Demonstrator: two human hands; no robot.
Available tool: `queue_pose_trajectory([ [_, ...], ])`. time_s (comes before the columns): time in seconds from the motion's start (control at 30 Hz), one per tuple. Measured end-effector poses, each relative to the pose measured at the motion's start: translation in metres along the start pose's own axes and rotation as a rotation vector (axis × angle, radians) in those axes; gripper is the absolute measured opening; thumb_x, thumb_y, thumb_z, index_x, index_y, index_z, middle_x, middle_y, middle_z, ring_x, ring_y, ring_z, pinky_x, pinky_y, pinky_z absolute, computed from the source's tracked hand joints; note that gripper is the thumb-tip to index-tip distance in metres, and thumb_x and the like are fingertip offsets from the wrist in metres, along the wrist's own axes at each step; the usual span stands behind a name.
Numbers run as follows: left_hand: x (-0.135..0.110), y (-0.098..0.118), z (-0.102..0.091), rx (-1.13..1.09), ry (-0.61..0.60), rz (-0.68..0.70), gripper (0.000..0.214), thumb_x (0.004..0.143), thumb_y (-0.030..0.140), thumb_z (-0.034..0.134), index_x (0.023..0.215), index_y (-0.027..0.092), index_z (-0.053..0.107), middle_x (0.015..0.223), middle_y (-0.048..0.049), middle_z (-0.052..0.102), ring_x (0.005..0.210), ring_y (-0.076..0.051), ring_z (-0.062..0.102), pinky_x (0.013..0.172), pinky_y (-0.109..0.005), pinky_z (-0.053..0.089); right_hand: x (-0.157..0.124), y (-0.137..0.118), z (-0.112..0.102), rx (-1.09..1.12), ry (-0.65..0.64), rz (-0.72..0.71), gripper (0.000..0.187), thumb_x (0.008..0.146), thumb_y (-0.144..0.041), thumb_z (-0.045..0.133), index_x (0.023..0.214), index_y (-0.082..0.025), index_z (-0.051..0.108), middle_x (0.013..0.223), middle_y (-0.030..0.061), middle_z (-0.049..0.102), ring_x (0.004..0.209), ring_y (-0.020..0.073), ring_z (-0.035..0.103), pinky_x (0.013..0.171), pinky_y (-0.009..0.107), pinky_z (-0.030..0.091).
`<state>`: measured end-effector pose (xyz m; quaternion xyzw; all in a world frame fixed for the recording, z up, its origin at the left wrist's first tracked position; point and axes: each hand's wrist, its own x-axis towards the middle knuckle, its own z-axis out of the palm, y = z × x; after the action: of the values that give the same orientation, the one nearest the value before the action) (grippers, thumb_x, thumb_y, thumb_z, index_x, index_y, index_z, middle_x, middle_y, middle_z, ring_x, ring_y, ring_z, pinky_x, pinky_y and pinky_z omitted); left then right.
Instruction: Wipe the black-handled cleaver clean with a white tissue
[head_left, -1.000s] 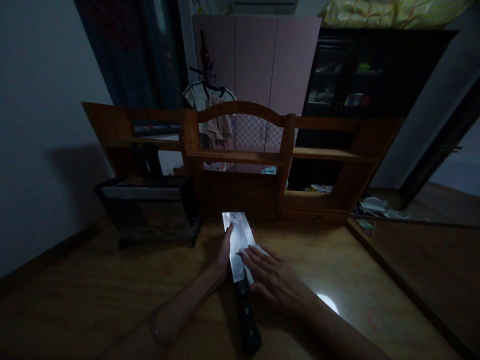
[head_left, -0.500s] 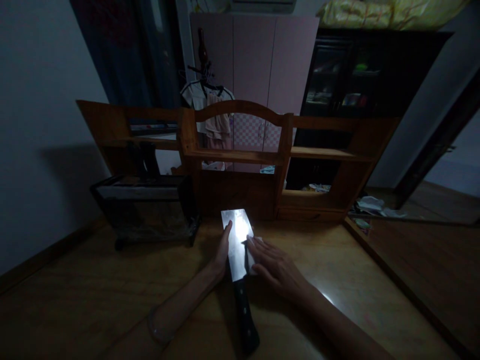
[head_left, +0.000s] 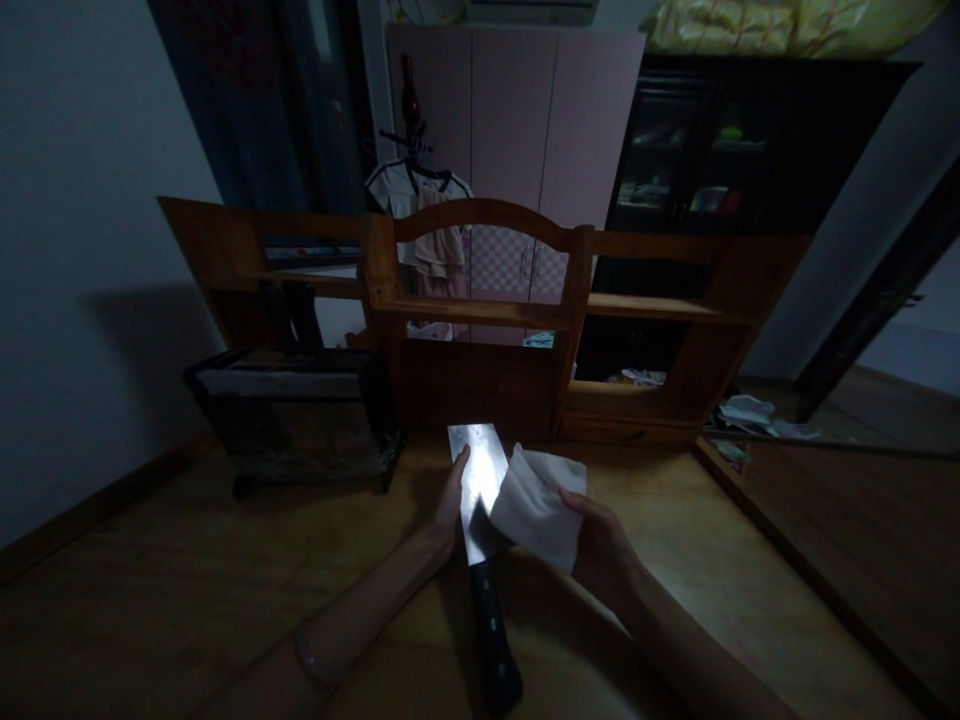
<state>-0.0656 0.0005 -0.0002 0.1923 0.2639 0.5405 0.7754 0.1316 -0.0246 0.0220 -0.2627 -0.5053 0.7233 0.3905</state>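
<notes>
A cleaver (head_left: 480, 490) with a broad shiny blade and a black riveted handle points away from me over the wooden tabletop. My left hand (head_left: 451, 500) grips the blade from its left side, the thumb lying on the upper face and the other fingers hidden beneath. In my right hand (head_left: 602, 545) is a white paper towel (head_left: 541, 505), pinched at its right edge with the thumb on top. The towel is spread out just right of the blade, its left corner close to the metal; whether they touch I cannot tell.
On the left of the table (head_left: 300, 560) stands a black knife block (head_left: 292, 400) with dark handles sticking up. A wooden shelf unit (head_left: 480, 315) runs along the back edge. A raised wooden rim (head_left: 787, 560) borders the right side.
My right hand has lifted off the blade and moved right, turning over, so the paper towel now shows spread out. My left hand and the cleaver have barely moved.
</notes>
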Motion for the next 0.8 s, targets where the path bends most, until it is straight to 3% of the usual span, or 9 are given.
queue_pose_trajectory([
  [0.2,0.002,0.001,0.002,-0.011,-0.067,0.043,0.049,0.092,0.056,0.049,0.092,0.01,0.067,0.078,-0.0116,0.072,0.07,-0.024,0.069,0.064,-0.03,0.052,0.004,-0.007,0.008,0.166,0.065,0.081,0.054,0.096,-0.049,0.037,0.133,-0.014,0.051,0.123,0.014,0.067,0.111,0.0289,0.065,0.097,0.05,0.05],
  [0.3,0.001,0.002,0.002,-0.027,-0.041,-0.005,0.049,0.089,0.058,0.052,0.084,0.012,0.066,0.068,-0.0078,0.069,0.057,-0.019,0.065,0.055,-0.027,0.049,0.006,-0.014,0.015,0.255,0.091,0.117,0.052,0.096,-0.048,0.039,0.134,-0.014,0.05,0.121,0.0131,0.068,0.111,0.0264,0.065,0.099,0.047,0.05],
  [0.47,0.0,0.003,0.0,-0.036,0.001,-0.06,0.051,0.088,0.063,0.051,0.079,0.014,0.064,0.061,-0.006,0.066,0.05,-0.018,0.061,0.052,-0.027,0.047,0.004,-0.02,0.023,0.461,0.153,0.176,0.045,0.097,-0.04,0.045,0.133,-0.014,0.05,0.116,0.0111,0.071,0.107,0.0231,0.068,0.099,0.042,0.05],
  [0.63,0.0,0.002,-0.004,0.032,-0.001,-0.042,0.056,0.086,0.066,0.052,0.085,0.012,0.065,0.068,-0.0083,0.069,0.055,-0.019,0.063,0.056,-0.028,0.05,0.006,-0.018,0.021,0.495,0.2,0.205,0.043,0.096,-0.038,0.049,0.129,-0.012,0.054,0.113,0.0113,0.072,0.103,0.0237,0.069,0.095,0.042,0.053],
  [0.8,0.001,0.0,-0.008,0.077,0.056,-0.017,0.062,0.084,0.065,0.055,0.11,0.009,0.064,0.084,-0.0115,0.073,0.076,-0.025,0.07,0.075,-0.033,0.054,0.009,-0.008,0.013,0.366,0.238,0.176,0.045,0.091,-0.043,0.056,0.123,-0.011,0.059,0.105,0.0119,0.074,0.097,0.0253,0.071,0.089,0.042,0.056],
])
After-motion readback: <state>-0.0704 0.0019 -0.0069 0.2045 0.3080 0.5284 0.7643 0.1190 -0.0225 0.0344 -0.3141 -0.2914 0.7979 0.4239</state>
